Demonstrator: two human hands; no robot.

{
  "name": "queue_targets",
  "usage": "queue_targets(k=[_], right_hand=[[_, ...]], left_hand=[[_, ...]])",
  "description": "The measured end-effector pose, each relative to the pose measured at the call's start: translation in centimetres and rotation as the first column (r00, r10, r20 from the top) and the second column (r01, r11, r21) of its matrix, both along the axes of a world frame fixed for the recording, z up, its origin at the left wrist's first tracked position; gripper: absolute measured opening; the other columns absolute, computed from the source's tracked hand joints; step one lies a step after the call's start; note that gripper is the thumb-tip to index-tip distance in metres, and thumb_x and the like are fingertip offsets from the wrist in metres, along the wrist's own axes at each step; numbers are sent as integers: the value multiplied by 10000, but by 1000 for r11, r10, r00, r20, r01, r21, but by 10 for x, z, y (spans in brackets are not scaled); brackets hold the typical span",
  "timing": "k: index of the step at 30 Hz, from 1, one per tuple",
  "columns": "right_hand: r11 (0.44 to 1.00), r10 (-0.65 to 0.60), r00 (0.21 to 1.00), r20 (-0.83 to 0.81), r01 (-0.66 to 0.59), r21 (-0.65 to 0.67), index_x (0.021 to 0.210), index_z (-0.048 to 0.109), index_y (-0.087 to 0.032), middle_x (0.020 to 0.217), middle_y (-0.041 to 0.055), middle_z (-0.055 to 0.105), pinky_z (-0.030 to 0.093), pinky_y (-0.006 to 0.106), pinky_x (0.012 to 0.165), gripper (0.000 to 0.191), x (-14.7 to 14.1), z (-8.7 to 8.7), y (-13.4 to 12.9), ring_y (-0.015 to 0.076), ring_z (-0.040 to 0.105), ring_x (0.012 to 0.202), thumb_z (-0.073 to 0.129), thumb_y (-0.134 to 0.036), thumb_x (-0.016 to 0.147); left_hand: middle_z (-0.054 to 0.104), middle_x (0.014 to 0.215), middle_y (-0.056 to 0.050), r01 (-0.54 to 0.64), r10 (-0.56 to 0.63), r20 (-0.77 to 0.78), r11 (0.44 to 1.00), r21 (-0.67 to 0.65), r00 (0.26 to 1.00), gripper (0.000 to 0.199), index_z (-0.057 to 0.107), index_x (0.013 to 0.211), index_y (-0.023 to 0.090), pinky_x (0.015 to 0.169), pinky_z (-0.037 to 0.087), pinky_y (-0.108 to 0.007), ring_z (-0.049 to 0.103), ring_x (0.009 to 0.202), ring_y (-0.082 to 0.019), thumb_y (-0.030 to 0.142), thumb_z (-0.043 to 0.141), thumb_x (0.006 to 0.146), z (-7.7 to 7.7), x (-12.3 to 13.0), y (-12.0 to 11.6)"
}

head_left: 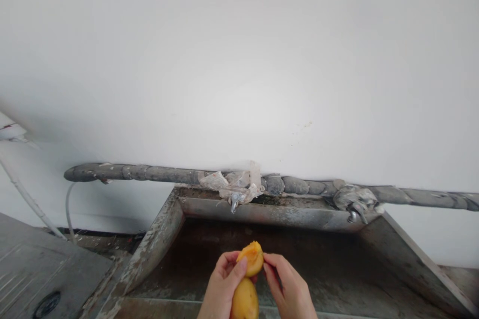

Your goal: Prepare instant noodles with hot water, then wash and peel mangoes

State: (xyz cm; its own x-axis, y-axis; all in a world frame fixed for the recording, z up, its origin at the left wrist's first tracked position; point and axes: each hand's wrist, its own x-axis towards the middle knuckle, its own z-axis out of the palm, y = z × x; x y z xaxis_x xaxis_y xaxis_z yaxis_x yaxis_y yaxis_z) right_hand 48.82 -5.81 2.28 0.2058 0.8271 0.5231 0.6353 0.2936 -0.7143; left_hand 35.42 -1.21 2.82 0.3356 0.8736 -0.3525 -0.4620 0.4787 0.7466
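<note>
Over the front of a metal sink (269, 254), both hands meet at a yellow mango (255, 261) whose upper side is open to orange flesh. My left hand (225, 284) is closed around its left side, with the thumb across the front. My right hand (285, 284) pinches at the mango's right edge between thumb and fingers; whether a strip of skin is in the pinch is too small to tell. Just below, close to my left palm, shows another smooth yellow mango (245, 300), whole on its visible side. What supports this lower one is hidden.
A wrapped grey pipe (160, 174) runs along the white wall (232, 79) behind the sink. Two taps bound with plastic, a left tap (234, 201) and a right tap (355, 212), jut over its back rim. A grey metal surface (33, 264) lies at the left.
</note>
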Motion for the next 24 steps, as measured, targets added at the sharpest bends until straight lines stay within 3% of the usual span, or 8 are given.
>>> queue_targets(k=[5,9,14,24], right_hand=[[968,-40,950,-310,-40,-248,885,591,-200,685,21,619,492,211,571,228,-4,8,2,148,590,617,449,-374,847],[947,-92,893,-441,-58,-315,864,586,-192,681,27,614,485,236,555,258,-9,15,3,157,569,588,478,-418,802],[920,-105,890,-444,-84,-384,836,592,-192,679,29,610,468,245,556,233,-8,12,5,164,567,595,468,-386,797],[914,-138,951,-278,14,-406,768,560,-191,643,12,590,401,235,522,163,-15,-7,15,142,515,555,431,-290,791]], left_hand=[[662,760,-47,-43,44,-4,993,112,999,355,546,824,151,660,454,-255,592,673,-140,330,747,593,4,0,1],[658,843,-60,-36,69,-108,958,284,992,338,556,859,159,725,444,-257,592,796,-164,349,715,629,8,-2,0],[654,853,-59,21,107,-277,906,423,955,317,567,867,173,757,452,-292,604,796,-193,364,687,644,12,-6,-3],[654,860,-49,84,146,-402,861,501,904,254,582,865,200,760,454,-277,609,806,-196,340,657,666,11,-10,-7]])
